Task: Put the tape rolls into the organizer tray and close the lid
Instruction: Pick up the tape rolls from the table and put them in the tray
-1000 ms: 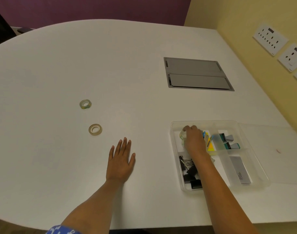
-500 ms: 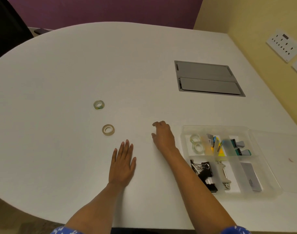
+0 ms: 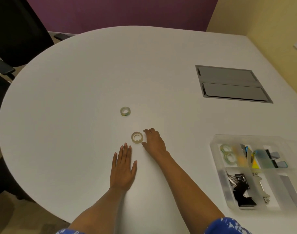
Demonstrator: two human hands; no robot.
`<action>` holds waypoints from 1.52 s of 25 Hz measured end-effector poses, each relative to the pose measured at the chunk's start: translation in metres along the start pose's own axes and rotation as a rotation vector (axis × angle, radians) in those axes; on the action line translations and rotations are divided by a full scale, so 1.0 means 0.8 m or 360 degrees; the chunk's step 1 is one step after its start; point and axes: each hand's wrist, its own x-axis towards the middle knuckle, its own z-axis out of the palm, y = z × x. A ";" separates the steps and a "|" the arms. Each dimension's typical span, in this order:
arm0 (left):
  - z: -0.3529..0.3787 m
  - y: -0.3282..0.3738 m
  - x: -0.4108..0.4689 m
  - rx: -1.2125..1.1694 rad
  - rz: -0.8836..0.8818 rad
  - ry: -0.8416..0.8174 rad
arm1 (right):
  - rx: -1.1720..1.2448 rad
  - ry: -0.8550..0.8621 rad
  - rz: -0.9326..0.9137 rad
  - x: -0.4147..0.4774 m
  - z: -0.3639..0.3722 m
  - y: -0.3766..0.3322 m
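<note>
Two clear tape rolls lie flat on the white table: the near tape roll [image 3: 137, 137] and the far tape roll [image 3: 125, 111]. My right hand [image 3: 154, 141] is open right beside the near roll, thumb and fingers curved around its right side, holding nothing. My left hand [image 3: 123, 166] rests flat, palm down, just below that roll. The clear organizer tray [image 3: 216, 159] sits at the right with its lid open; two tape rolls [image 3: 227, 152] lie in its top-left compartment.
The tray also holds binder clips [image 3: 240, 184], sticky notes and other small office items. A grey cable hatch [image 3: 230, 83] is set into the table at the back right. Black office chairs [image 3: 12, 31] stand at the left edge. A yellow wall runs along the right.
My right hand left the tray, where it set down a tape roll, and swept left across the table to the near roll. My left hand stayed flat. The view shifted left.
</note>
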 end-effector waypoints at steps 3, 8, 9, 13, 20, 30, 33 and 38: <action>-0.007 -0.023 0.011 -0.0005 0.0002 -0.0033 | 0.0013 -0.0045 -0.0004 0.012 0.017 -0.022; -0.009 -0.036 0.021 0.0050 0.0043 -0.0096 | 0.0042 -0.0087 -0.0002 0.021 0.033 -0.037; -0.009 -0.036 0.022 0.0066 0.0045 -0.0106 | 0.0021 -0.0085 -0.0005 0.021 0.035 -0.038; -0.008 -0.037 0.022 0.0077 0.0042 -0.0107 | 0.0023 -0.0027 0.0011 0.022 0.035 -0.036; -0.010 -0.030 0.021 0.0062 0.0017 -0.0105 | 0.0195 0.0163 0.0066 0.015 -0.010 -0.014; 0.020 0.076 -0.005 -0.0015 0.0007 -0.0128 | 0.0482 0.0600 0.0425 -0.060 -0.123 0.145; 0.034 0.113 -0.011 -0.0018 0.0043 -0.0130 | 0.0484 0.0675 0.0574 -0.092 -0.142 0.204; 0.055 0.167 -0.022 -0.0016 0.0091 -0.0126 | 0.0402 0.0637 0.0719 -0.131 -0.145 0.278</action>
